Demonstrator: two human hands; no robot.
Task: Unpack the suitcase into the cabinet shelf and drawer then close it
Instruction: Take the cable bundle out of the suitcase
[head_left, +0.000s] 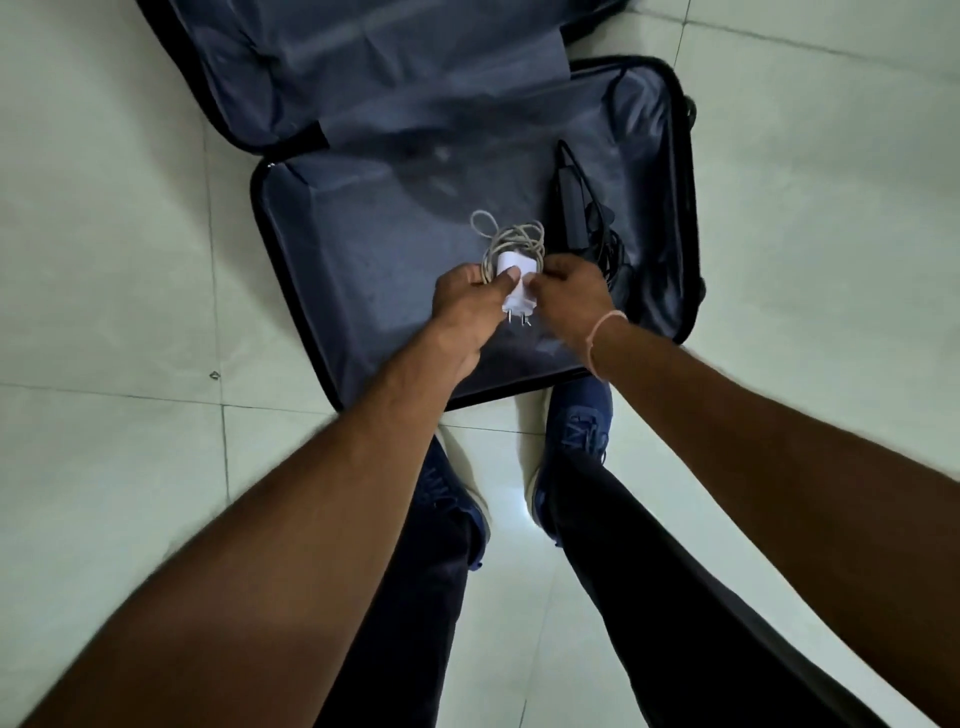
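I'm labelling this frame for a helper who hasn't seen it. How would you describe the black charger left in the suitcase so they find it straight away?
Start at the open dark suitcase with grey lining lying on the pale tiled floor. In its nearer half, toward the right wall, lies a black power adapter with tangled black cable. Unlike the white plug charger with coiled grey cord beside it, no hand touches it.

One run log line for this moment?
left hand: grips white charger | right hand: pinches it | black adapter: in suitcase

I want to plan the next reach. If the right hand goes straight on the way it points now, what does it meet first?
The right hand points up-left at the white charger, which its fingertips seem already to touch; beyond lies the coiled cable.
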